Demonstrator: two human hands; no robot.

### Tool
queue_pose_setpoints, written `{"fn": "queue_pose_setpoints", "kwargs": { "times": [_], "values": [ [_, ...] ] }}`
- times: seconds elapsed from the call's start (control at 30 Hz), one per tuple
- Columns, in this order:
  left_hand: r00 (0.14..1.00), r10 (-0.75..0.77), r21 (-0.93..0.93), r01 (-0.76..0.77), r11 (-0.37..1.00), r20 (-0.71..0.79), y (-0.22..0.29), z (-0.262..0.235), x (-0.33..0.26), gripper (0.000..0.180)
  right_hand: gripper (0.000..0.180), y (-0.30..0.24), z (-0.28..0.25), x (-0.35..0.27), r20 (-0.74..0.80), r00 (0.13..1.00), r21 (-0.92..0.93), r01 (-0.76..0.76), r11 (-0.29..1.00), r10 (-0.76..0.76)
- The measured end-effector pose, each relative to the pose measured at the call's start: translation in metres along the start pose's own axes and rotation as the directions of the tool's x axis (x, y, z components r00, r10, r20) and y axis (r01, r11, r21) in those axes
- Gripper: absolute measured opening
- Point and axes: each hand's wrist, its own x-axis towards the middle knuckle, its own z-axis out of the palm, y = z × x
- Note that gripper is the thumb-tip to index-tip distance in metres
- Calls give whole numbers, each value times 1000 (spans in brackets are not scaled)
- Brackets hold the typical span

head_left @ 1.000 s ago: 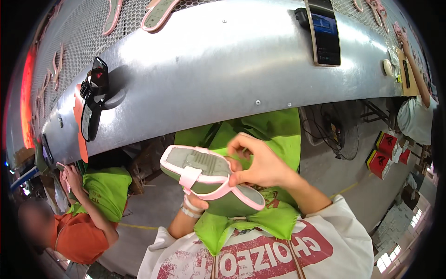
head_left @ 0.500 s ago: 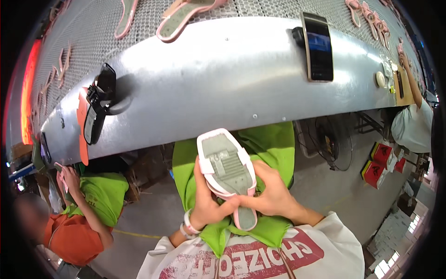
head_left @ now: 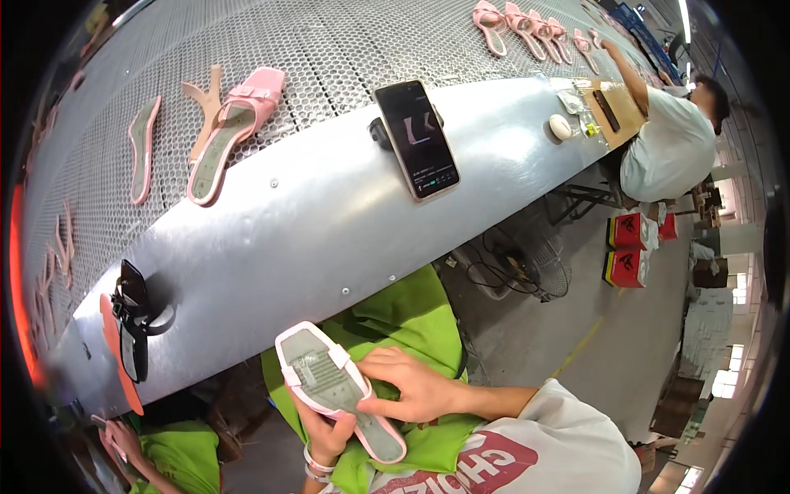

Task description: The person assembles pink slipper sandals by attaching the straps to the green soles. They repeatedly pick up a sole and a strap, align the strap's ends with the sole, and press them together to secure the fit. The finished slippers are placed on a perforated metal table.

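Observation:
A pink sandal point(head_left: 325, 369) with a grey-green footbed lies tilted above my lap, its wide toe end up and to the left. Pale pink pieces show along the sides of its front half. My left hand point(head_left: 327, 435) grips its left edge from below, thumb at the rim, the other fingers partly hidden beneath. On the other edge my right hand point(head_left: 415, 385) holds it, the thumb lying across the middle of the footbed and the fingers bent over the rim near the front.
A metal ledge point(head_left: 247, 272) runs before me beside a mesh conveyor point(head_left: 329, 49). On the ledge are a propped phone point(head_left: 418, 140) and a black sandal point(head_left: 132, 321). Pink sandals point(head_left: 239, 123) lie on the mesh. A fan point(head_left: 535, 263) stands below; one co-worker point(head_left: 671, 144) sits right, another left.
My view has turned to the right. The sandal is now slanted, and my right hand has shifted from its narrow rear to its side and middle. My left hand still holds it.

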Motion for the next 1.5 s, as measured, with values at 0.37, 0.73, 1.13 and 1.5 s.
{"fn": "queue_pose_setpoints", "kwargs": {
  "times": [0.37, 0.73, 1.13, 1.5],
  "values": [
    [782, -383, -178, 521, 835, 491, -23, -41, -8, 87, 59, 0, -11, 1, 188, 975, -2, 123, 992, -121],
    [985, 15, 97, -32, 995, 172, 28, -12, 40, 66, 68, -19, 12, -10, -156, 985, -403, 1, 915, -70],
    [961, -76, 598, -103, 795, 266, 91, 1, 48, 65, 31, -45, -2, 56, -379, 905, -207, 123, 971, -195],
    [999, 31, 838, -45, 544, 34, 128, -20, 56, 58, 35, -43, -113, 274, -809, 584, 418, 485, 768, 72]
  ]
}}
